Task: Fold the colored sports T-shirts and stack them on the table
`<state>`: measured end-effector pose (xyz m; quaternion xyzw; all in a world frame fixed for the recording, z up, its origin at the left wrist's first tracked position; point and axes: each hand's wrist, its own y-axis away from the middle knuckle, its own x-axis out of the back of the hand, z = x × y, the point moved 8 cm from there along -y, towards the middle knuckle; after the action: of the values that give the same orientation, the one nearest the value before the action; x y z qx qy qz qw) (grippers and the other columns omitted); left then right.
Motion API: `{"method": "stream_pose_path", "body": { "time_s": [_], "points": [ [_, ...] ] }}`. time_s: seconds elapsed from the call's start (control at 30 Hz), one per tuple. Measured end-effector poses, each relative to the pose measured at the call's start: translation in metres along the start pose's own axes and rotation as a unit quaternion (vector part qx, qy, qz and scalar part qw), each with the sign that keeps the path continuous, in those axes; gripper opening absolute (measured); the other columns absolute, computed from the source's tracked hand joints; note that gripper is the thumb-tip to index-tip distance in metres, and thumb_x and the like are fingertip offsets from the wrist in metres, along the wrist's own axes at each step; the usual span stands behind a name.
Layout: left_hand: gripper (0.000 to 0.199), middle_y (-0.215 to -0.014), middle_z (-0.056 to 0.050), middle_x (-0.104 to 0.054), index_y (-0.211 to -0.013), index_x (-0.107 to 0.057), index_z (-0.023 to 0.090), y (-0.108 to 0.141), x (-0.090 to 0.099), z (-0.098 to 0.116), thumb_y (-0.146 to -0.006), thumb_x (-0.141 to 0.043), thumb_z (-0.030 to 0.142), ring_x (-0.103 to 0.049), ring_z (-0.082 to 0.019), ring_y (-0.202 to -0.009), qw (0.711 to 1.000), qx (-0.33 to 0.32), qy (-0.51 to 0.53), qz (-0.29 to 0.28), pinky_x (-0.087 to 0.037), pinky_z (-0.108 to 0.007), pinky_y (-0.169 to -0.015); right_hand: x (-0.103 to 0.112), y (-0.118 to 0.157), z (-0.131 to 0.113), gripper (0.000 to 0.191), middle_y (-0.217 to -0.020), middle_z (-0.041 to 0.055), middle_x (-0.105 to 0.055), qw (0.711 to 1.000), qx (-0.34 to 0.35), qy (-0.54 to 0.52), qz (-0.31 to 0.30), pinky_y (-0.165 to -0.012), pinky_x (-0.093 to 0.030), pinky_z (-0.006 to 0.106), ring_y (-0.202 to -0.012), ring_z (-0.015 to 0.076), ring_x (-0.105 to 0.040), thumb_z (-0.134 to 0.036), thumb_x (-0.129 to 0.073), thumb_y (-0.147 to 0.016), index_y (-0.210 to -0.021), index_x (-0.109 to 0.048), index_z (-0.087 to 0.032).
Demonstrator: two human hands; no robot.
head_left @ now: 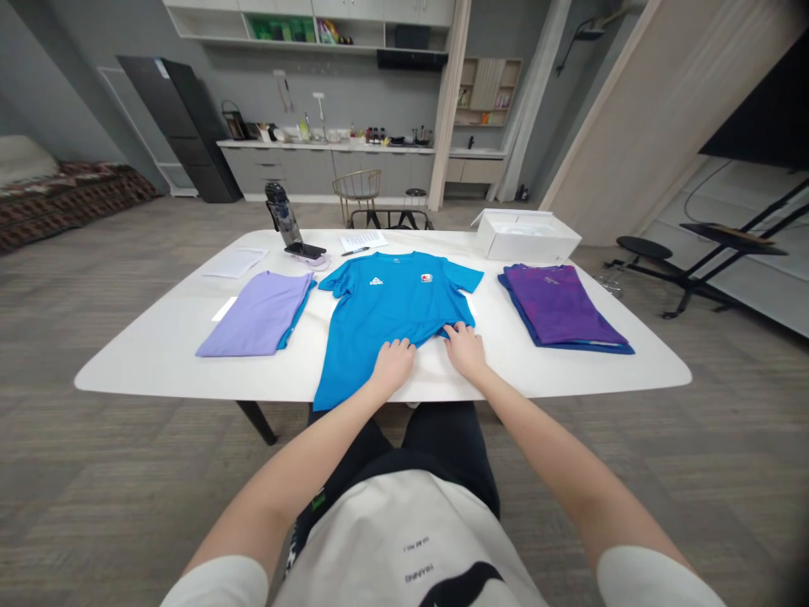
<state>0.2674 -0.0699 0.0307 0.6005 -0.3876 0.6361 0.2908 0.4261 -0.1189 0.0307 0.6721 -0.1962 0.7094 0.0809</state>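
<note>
A blue T-shirt [398,291] lies front up in the middle of the white table [158,354], its collar away from me. Its lower right part is lifted and bunched toward the chest, while the lower left corner hangs to the table's near edge. My left hand [394,366] grips the shirt's hem near the middle with curled fingers. Over at the right side, my right hand [465,349] pinches the hem, its fingertips partly hidden in the cloth. White prints show on the shirt's chest.
A folded lavender shirt pile [259,316] lies left, a folded purple shirt pile [559,303] right. Farther back are a water bottle [284,217], a phone [305,251], a pen [355,251], papers [237,262] and a white box [527,236].
</note>
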Motion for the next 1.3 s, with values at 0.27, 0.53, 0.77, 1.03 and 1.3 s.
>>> {"method": "stream_pose_path", "body": {
  "time_s": [0.27,0.53,0.77,1.03,1.3],
  "points": [
    [0.033,-0.114,-0.017,-0.062,-0.110,-0.065,0.015,-0.001,-0.004,-0.016,-0.099,-0.034,0.015,-0.054,-0.031,-0.108,1.000,0.024,-0.018,0.008,-0.039,-0.046,-0.088,-0.004,-0.016,0.009,0.032,-0.119,0.0150,-0.061,0.998,0.046,0.019,-0.036,-0.090,-0.039,0.039,-0.114,0.0292,-0.051,-0.029,-0.039,-0.106,-0.115,-0.068,-0.018],
    [0.028,-0.116,-0.014,-0.061,-0.125,-0.057,0.020,0.017,0.010,-0.019,-0.101,-0.044,0.024,-0.055,-0.029,-0.105,0.998,0.033,-0.028,0.040,-0.038,-0.043,-0.085,0.033,0.021,0.061,0.024,-0.106,0.0078,-0.073,0.956,0.163,-0.224,-0.098,-0.086,-0.045,0.033,-0.095,0.0232,-0.063,-0.031,-0.054,-0.097,-0.106,-0.073,-0.019],
    [0.034,-0.115,-0.012,-0.062,-0.126,-0.054,0.021,0.022,0.025,0.046,-0.100,-0.051,0.041,-0.056,-0.028,-0.106,0.995,-0.077,0.006,0.058,-0.039,-0.041,-0.086,0.083,0.044,0.089,0.039,-0.086,0.0047,-0.071,0.909,0.092,-0.390,-0.110,-0.070,-0.043,0.030,-0.076,0.0197,-0.058,-0.056,-0.062,-0.089,-0.095,-0.072,-0.019],
    [0.026,-0.115,-0.007,-0.070,-0.115,-0.065,0.021,-0.008,0.011,0.048,-0.098,-0.045,0.022,-0.064,-0.023,-0.107,0.979,-0.018,0.203,0.020,-0.046,-0.035,-0.089,0.079,0.049,0.082,0.042,-0.083,0.0035,-0.070,0.925,0.104,-0.346,-0.121,-0.069,-0.039,0.030,-0.072,0.0174,-0.054,-0.059,-0.062,-0.088,-0.094,-0.075,-0.020],
    [0.036,-0.092,-0.001,-0.073,-0.107,-0.067,0.024,-0.013,0.026,0.034,-0.103,-0.042,0.049,-0.067,-0.019,-0.085,0.935,-0.080,0.346,-0.021,-0.044,-0.027,-0.074,0.075,0.059,0.104,0.043,-0.076,0.0034,-0.065,0.928,0.070,-0.335,-0.146,-0.068,-0.038,0.029,-0.070,0.0178,-0.052,-0.060,-0.062,-0.085,-0.090,-0.071,-0.018]
  ]
}}
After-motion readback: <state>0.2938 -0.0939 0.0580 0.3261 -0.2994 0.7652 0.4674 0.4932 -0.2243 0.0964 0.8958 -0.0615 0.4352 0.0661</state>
